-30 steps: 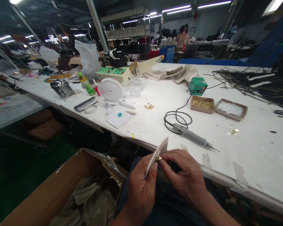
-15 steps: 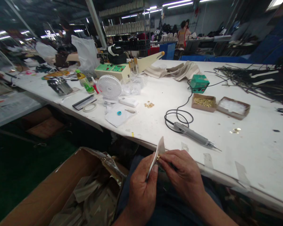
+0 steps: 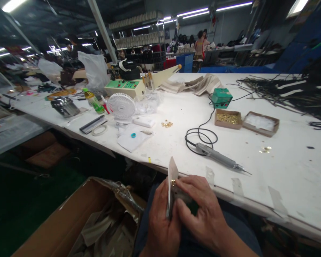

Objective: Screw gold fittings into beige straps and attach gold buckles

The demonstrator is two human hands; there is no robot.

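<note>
At the lower centre of the frame, my left hand (image 3: 159, 219) and right hand (image 3: 204, 207) covered some of the lower part of the beige piece (image 3: 172, 171). The gold fitting (image 3: 173, 182) was too small for me to make out. At the lower left, the bottom edge cut off my cardboard box (image 3: 66, 217), its pale pieces (image 3: 104, 228) too blurred to count. The right edge cropped the dark bundle (image 3: 305, 89); at the upper left, a person (image 3: 74, 46) was blurred in shadow.
</note>
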